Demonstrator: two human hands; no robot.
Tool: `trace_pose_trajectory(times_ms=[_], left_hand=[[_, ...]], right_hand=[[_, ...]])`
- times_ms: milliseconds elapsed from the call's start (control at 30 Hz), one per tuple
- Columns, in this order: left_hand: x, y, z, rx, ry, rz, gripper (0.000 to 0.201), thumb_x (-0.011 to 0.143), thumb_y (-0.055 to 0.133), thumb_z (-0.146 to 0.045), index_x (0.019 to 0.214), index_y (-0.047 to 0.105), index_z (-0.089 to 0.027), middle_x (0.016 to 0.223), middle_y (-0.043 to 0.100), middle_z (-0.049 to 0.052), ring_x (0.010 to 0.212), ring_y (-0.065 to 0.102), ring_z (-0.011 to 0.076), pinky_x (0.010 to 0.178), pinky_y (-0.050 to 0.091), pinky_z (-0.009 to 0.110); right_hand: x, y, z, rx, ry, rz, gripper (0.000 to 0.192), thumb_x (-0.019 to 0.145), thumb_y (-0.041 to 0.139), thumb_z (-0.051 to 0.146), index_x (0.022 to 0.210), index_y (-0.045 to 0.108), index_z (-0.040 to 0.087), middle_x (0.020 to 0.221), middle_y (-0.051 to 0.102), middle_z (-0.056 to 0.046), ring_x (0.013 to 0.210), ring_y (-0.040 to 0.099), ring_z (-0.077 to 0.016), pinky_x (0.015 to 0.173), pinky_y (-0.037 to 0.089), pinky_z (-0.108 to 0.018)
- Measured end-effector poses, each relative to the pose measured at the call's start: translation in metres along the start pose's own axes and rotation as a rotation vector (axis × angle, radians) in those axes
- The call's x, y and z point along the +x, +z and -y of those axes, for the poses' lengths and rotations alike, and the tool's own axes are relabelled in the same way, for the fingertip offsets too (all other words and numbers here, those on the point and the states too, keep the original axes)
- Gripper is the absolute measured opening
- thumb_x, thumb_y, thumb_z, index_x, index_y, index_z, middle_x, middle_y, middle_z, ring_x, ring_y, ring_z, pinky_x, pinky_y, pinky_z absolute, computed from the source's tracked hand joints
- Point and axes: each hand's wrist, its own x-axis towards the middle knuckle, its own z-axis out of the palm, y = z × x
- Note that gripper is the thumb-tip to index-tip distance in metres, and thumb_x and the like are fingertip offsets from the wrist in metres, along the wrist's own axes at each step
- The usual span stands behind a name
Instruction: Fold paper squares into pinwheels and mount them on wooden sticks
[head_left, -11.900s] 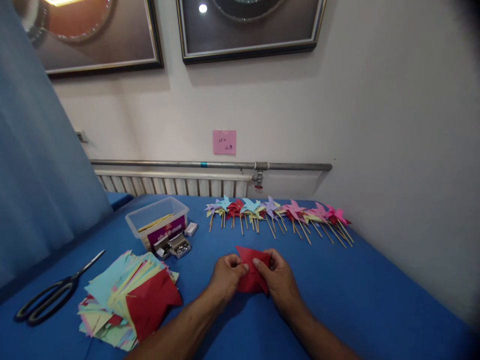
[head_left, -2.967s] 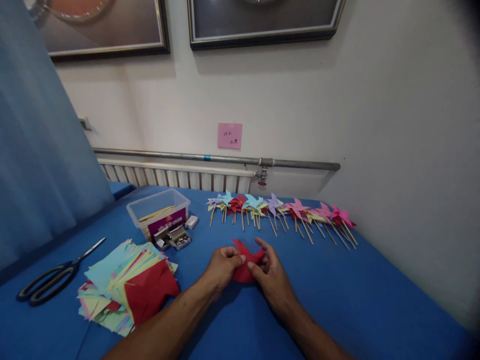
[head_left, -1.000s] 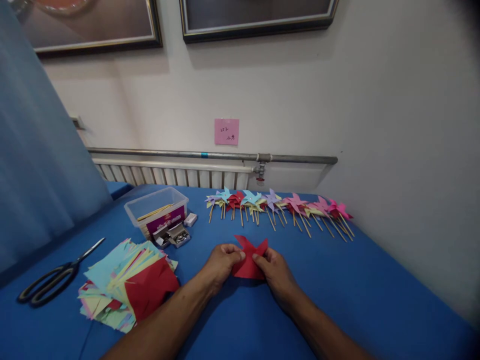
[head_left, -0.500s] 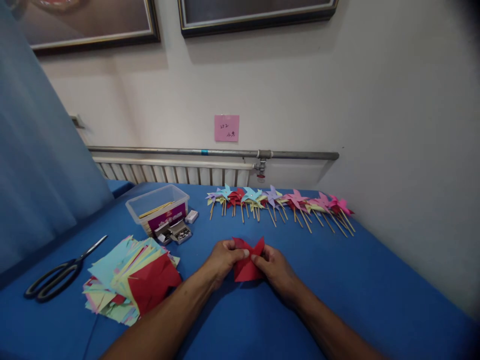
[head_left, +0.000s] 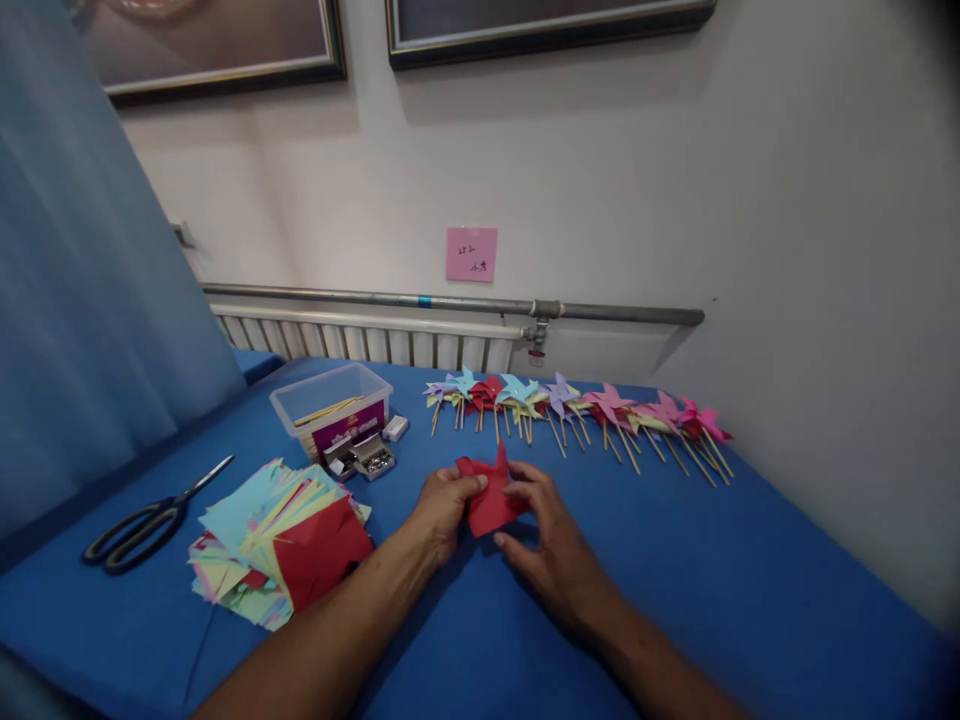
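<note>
A red paper pinwheel piece [head_left: 493, 510], partly folded with one point standing up, is held above the blue table. My left hand [head_left: 444, 508] pinches it at the left, thumb on top near the middle. At its right side is my right hand [head_left: 553, 550], thumb and fingers apart; the fingertips are at the paper's right edge, and I cannot tell if they touch it. Left of my left forearm lies a stack of coloured cut paper squares [head_left: 259, 525], with a red sheet [head_left: 319, 552] on top.
Black-handled scissors [head_left: 154, 520] lie at the left. Behind the stack stand a clear plastic box [head_left: 352, 430] holding sticks, an open small box [head_left: 373, 458] of metal pins and a small white box [head_left: 395, 428]. Finished pinwheels [head_left: 559, 393] line the table's back. A blue curtain [head_left: 105, 250] hangs left.
My right thumb and fingers have come off the paper's middle and spread apart. The red paper has turned, one point now upright, while my left hand keeps its pinch. The view has shifted slightly left.
</note>
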Motion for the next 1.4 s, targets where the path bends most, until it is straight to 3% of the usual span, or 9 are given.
trace_pose_trajectory(times_ms=[233,333,433,533,600,667,1100,1400], left_hand=[[-0.002,0.002,0.001,0.003,-0.008,0.053,0.025,0.054,0.082,-0.024,0.072,0.071,-0.011,0.063,0.068,0.003,0.052,0.055,0.0102,0.054,0.042,0.023],[-0.002,0.002,0.003,0.027,0.045,0.038,0.024,0.055,0.081,-0.024,0.073,0.072,-0.012,0.066,0.070,0.003,0.055,0.057,0.0098,0.058,0.043,0.022],[-0.002,0.003,0.003,0.066,0.073,0.012,0.024,0.054,0.082,-0.022,0.073,0.073,-0.012,0.065,0.069,0.002,0.055,0.055,0.0088,0.058,0.041,0.021],[-0.004,0.006,0.003,0.091,0.068,0.001,0.022,0.052,0.083,-0.022,0.067,0.070,-0.014,0.060,0.066,0.000,0.053,0.052,0.0083,0.056,0.039,0.021],[-0.006,0.007,0.003,0.105,0.057,0.004,0.021,0.052,0.083,-0.023,0.063,0.068,-0.014,0.058,0.065,-0.001,0.051,0.050,0.0084,0.054,0.038,0.022],[-0.007,0.009,0.004,0.117,0.044,0.010,0.021,0.051,0.083,-0.022,0.062,0.067,-0.014,0.056,0.063,-0.001,0.050,0.049,0.0082,0.053,0.037,0.022],[-0.005,0.003,0.010,0.114,-0.007,0.085,0.033,0.052,0.088,-0.029,0.074,0.071,-0.011,0.068,0.069,0.005,0.058,0.057,0.0109,0.060,0.043,0.024],[-0.002,0.002,0.010,0.221,-0.020,-0.001,0.030,0.049,0.088,-0.028,0.058,0.063,-0.013,0.053,0.059,-0.001,0.047,0.047,0.0080,0.050,0.034,0.023]], right_hand=[[-0.001,0.002,-0.001,-0.068,-0.010,-0.014,0.014,0.092,0.056,0.025,0.101,0.066,0.027,0.145,0.045,-0.007,0.134,0.048,-0.0260,0.110,0.042,-0.045],[0.000,0.002,-0.001,0.002,0.079,-0.029,0.018,0.094,0.054,0.035,0.097,0.069,0.027,0.142,0.049,-0.008,0.131,0.050,-0.0266,0.109,0.041,-0.045],[0.003,0.005,-0.002,0.092,0.177,-0.092,0.023,0.093,0.056,0.042,0.086,0.069,0.024,0.123,0.062,-0.009,0.124,0.054,-0.0274,0.105,0.042,-0.042],[0.006,0.009,-0.003,0.196,0.279,-0.134,0.031,0.088,0.058,0.049,0.072,0.061,0.022,0.091,0.067,-0.006,0.095,0.062,-0.0247,0.085,0.048,-0.035],[0.007,0.010,-0.003,0.242,0.340,-0.145,0.035,0.085,0.061,0.052,0.067,0.056,0.022,0.075,0.062,-0.002,0.073,0.058,-0.0200,0.070,0.047,-0.031],[0.007,0.011,-0.002,0.267,0.380,-0.164,0.036,0.081,0.064,0.053,0.065,0.054,0.022,0.066,0.057,0.001,0.064,0.051,-0.0171,0.062,0.043,-0.029],[0.009,0.009,0.003,0.285,0.481,-0.207,0.031,0.075,0.067,0.047,0.060,0.055,0.023,0.057,0.053,0.003,0.055,0.046,-0.0151,0.055,0.038,-0.028],[0.009,0.010,0.003,0.272,0.472,-0.169,0.029,0.076,0.067,0.047,0.063,0.055,0.024,0.057,0.054,0.002,0.057,0.048,-0.0166,0.053,0.038,-0.028]])
